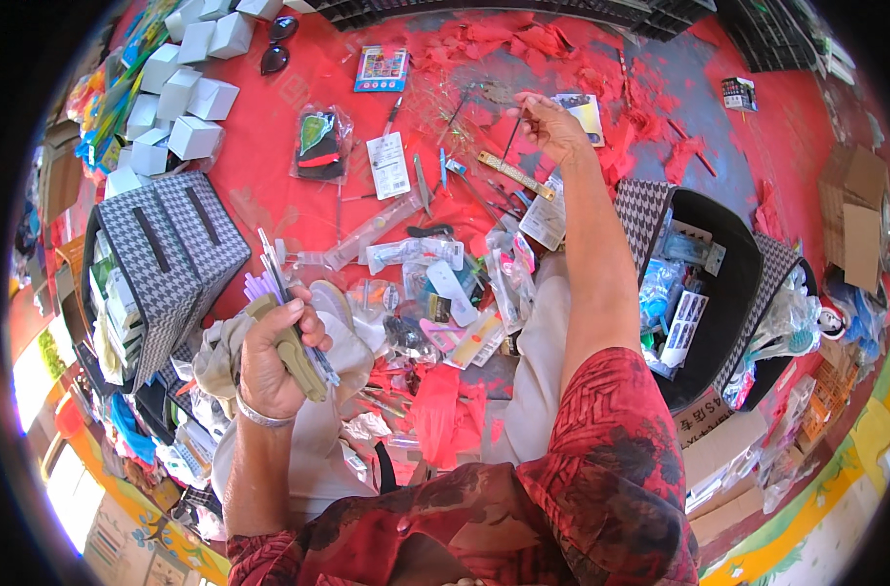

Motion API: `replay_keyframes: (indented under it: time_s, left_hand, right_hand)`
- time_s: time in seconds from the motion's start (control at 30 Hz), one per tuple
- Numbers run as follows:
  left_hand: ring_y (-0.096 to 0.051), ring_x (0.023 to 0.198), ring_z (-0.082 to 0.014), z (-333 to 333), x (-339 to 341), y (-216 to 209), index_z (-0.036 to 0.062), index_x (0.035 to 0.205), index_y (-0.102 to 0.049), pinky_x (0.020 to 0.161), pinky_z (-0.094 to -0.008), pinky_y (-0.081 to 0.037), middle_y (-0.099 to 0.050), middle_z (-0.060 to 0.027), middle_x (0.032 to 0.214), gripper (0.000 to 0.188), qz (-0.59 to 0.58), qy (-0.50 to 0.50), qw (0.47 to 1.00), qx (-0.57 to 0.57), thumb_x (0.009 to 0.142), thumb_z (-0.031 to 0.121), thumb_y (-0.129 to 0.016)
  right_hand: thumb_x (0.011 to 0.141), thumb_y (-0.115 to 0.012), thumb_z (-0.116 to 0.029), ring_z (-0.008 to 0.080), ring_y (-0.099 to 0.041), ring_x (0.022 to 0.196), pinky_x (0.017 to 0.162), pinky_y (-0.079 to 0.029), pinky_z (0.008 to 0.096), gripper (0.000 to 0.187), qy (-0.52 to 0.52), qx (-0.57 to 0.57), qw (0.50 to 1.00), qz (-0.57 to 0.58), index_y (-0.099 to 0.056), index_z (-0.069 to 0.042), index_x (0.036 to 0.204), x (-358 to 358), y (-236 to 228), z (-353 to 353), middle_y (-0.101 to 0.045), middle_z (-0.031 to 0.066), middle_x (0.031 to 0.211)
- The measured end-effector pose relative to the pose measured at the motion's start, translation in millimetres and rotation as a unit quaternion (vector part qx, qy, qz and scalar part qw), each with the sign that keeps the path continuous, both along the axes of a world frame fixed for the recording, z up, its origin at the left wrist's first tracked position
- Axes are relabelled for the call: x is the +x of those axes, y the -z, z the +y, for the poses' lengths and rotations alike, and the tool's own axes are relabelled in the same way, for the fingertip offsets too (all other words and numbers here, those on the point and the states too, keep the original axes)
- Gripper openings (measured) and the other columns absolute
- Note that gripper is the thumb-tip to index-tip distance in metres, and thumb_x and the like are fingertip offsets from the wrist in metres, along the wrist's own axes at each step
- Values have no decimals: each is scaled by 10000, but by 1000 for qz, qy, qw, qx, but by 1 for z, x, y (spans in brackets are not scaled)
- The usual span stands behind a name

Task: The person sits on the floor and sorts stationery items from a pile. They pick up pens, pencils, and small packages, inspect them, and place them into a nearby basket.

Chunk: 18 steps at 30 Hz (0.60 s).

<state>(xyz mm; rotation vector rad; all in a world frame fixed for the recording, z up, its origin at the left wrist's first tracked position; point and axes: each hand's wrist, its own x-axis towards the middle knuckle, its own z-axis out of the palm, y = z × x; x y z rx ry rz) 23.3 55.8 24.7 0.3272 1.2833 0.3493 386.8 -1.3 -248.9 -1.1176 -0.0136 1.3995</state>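
Note:
My left hand (272, 363) is wrapped round a bundle of thin pen-like sticks (272, 256), white, dark and lilac, together with a folded olive-green piece (296, 354). Their tips point up and away from me. Stretched out ahead over the red sheet, my right hand (550, 129) pinches a thin dark stick (510, 140) that slants down from the fingertips. Just below it lies a gold patterned strip (515, 176). A yellow-and-white card (580, 117) is partly behind my right hand. Between my legs sits a pile of small packaged goods, including a clear packet (416, 252).
A checked box with white goods (171, 264) stands left, below several small white boxes (196, 88). At right is an open checked box (699, 283) holding blue packets. Sunglasses (277, 44), a bagged black-and-red item (321, 145) and torn red scraps (552, 44) lie ahead. Black crates (621, 15) line the far edge.

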Motion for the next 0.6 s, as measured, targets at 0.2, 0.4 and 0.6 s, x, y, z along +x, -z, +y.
replay_keyframes:
  time_s: [0.2,0.4,0.6]
  left_hand:
    - [-439,567,-131,3,-3,0,22,938,-496,559,-274,-378,-483,-47,631,215,-5,-8,1000,0,743,83,-565]
    - [-446,566,-130,9,-2,-1,19,939,-494,561,-275,-379,-480,-45,631,216,-3,-11,1000,-6,744,82,-560]
    - [-449,568,-128,17,-1,-1,19,939,-492,564,-276,-379,-477,-42,631,215,-10,-15,1000,-12,745,84,-559]
  right_hand:
    - [851,-532,-169,65,-482,521,458,-394,165,160,-29,32,999,-25,-576,-56,955,-13,-4,18,-599,42,717]
    - [851,-509,-164,77,-490,527,478,-409,208,151,-41,-62,994,-82,-596,-52,906,-20,21,40,-583,30,687]
    - [772,-509,-216,237,-618,695,575,-474,360,173,-164,-96,685,-703,-631,-104,819,-46,23,79,-624,155,754]
